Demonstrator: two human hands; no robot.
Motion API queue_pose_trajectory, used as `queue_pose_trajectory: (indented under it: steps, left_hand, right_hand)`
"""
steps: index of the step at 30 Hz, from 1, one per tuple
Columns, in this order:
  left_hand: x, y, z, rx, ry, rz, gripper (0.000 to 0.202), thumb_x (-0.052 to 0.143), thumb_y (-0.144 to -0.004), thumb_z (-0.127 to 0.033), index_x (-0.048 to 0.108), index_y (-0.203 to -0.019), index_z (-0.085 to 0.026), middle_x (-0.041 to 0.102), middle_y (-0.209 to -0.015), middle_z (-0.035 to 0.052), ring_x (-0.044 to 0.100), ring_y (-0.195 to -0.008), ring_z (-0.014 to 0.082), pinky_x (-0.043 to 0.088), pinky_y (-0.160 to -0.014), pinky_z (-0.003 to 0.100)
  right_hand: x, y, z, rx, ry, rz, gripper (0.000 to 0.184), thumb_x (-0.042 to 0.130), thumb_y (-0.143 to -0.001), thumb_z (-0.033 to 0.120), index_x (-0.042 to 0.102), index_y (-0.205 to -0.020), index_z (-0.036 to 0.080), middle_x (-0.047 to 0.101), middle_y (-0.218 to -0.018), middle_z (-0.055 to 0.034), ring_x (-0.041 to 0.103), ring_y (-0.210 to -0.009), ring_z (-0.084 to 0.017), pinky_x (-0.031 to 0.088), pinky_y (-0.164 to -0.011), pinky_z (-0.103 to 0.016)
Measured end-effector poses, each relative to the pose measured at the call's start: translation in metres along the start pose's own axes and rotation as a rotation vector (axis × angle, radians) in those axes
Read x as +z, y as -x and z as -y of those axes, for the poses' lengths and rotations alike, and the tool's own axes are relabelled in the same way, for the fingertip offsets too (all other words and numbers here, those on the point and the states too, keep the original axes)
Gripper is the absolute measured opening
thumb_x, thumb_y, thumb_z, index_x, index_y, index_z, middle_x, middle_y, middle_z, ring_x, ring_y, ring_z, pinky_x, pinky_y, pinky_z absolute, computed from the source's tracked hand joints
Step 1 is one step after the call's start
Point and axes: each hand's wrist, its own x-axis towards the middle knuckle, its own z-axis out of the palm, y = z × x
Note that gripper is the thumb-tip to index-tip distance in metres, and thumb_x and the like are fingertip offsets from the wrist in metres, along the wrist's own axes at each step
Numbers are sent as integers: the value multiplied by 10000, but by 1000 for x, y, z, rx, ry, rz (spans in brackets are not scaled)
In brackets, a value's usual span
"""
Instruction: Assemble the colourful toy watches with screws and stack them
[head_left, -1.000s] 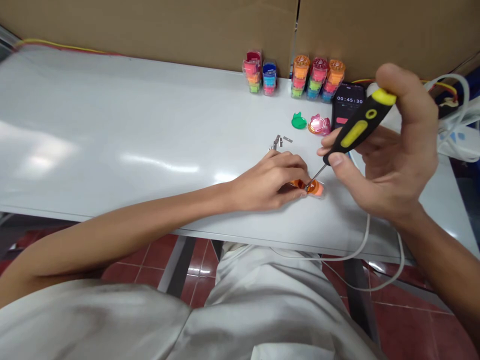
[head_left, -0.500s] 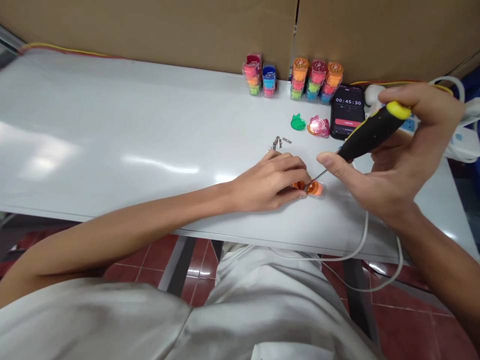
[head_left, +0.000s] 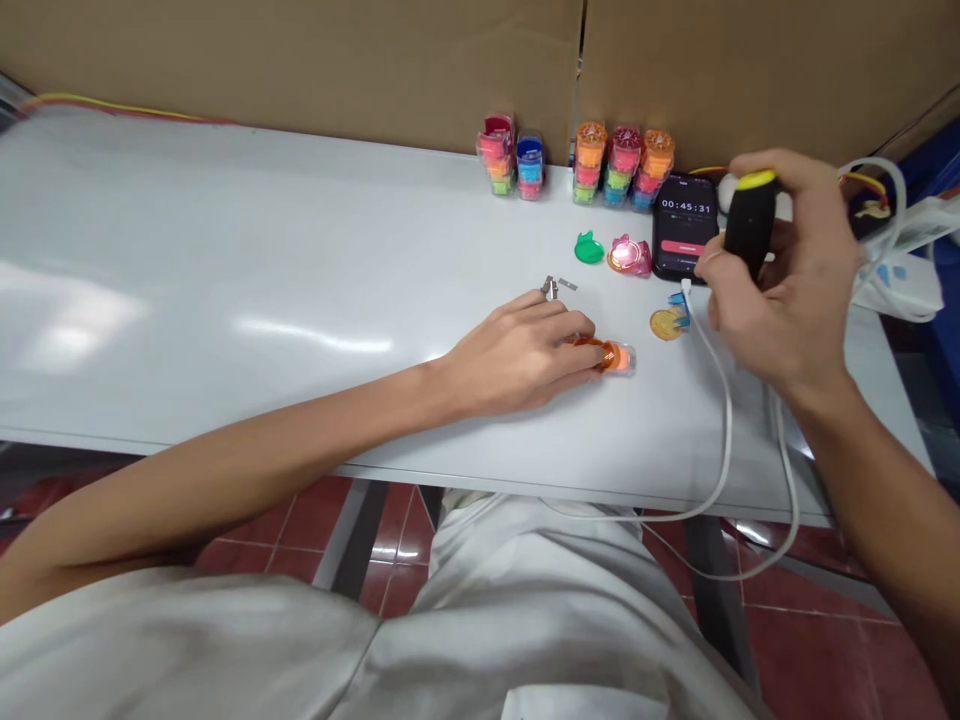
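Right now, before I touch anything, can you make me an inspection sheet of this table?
Surface: white table, shiny with light patches.
Job's things: orange plastic piece; black-and-yellow screwdriver.
Clutter: tiny metal bits, green plastic piece, pink plastic piece, coloured stacks, phone showing a timer.
Grippers: left hand on the orange plastic piece; right hand gripping the screwdriver above the table.
Cables: white cable over the table edge; power strip at right.
Surroundings: cardboard behind, red tile floor below.
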Motion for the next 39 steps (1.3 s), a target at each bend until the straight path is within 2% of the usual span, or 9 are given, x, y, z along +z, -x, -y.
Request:
queue_pose_trajectory:
  steps: [1, 5, 11, 18, 22, 26, 31, 35, 39]
  left_hand:
    - [0, 0, 0, 2, -17, 0, 305, 494, -1094, -384, 761, -1138, -241, 762, -1146, 65, 666, -867, 170, 424, -799, 338]
    - [-1, 0, 0, 13, -31, 6, 304, 494, -1098, -372, 759, -1147, -230, 760, -1163, 61, 692, -882, 168, 434, -798, 335]
    - [-3, 0, 6, 33, 79, 55, 264, 494, -1096, -353, 704, -1182, -218, 740, -1208, 71, 709, -1035, 200, 436, -822, 337]
    - [-5, -3, 5, -203, 353, -11, 350, 721, -949, -461, 579, -1104, -181, 727, -1106, 63, 678, -960, 205, 472, -867, 357]
    - [-6, -5, 0, -304, 639, -171, 374, 750, -936, -442, 573, -1161, -201, 719, -1143, 51, 695, -1003, 171, 535, -853, 302]
    - [-3, -6, -3, -322, 845, -291, 334, 780, -924, -401, 613, -1106, -177, 733, -1023, 45, 711, -875, 136, 578, -813, 277]
    - [-2, -6, -4, -330, 952, -311, 336, 788, -913, -345, 613, -1142, -171, 735, -1029, 58, 737, -904, 156, 623, -844, 303]
    - [-2, -7, -2, -318, 899, -352, 377, 815, -861, -317, 617, -1153, -181, 720, -1123, 75, 721, -981, 170, 622, -897, 321]
    - [-2, -7, 3, -253, 784, -320, 309, 788, -862, -281, 692, -1136, -174, 748, -1108, 75, 708, -997, 181, 584, -845, 304]
  right_hand:
    - [-3, -1, 1, -1, 94, -37, 447, 578, -961, 304, 535, -1404, 340, 647, -1328, -74, 663, -942, -260, 505, -763, -416]
    - [-10, -3, 1, -39, 270, 277, 462, 689, -831, 225, 638, -1283, 310, 715, -888, -2, 571, -618, -171, 441, -647, -347]
    - [-9, -3, -4, -116, 271, 525, 450, 679, -832, 235, 646, -1278, 280, 691, -798, 10, 548, -577, -153, 419, -604, -304]
    - [11, 3, 8, 107, -333, 277, 416, 780, -814, 252, 670, -1215, 273, 754, -975, -11, 734, -874, -219, 606, -821, -382]
    - [23, 10, 23, 328, -646, 282, 408, 805, -809, 234, 654, -1187, 261, 758, -872, 3, 719, -710, -168, 608, -645, -309]
    - [27, 14, 37, 473, -802, 321, 404, 840, -794, 216, 639, -1142, 254, 763, -824, 10, 646, -567, -108, 450, -431, -207]
    - [30, 16, 38, 516, -839, 272, 375, 862, -773, 223, 638, -1073, 250, 755, -817, 19, 627, -538, -100, 376, -371, -199]
    - [28, 16, 34, 398, -701, 260, 320, 842, -753, 173, 664, -1010, 239, 756, -833, 9, 733, -737, -164, 605, -653, -286]
    - [19, 9, 25, 219, -399, 254, 265, 802, -738, 160, 674, -961, 226, 751, -935, -5, 713, -858, -184, 578, -811, -335]
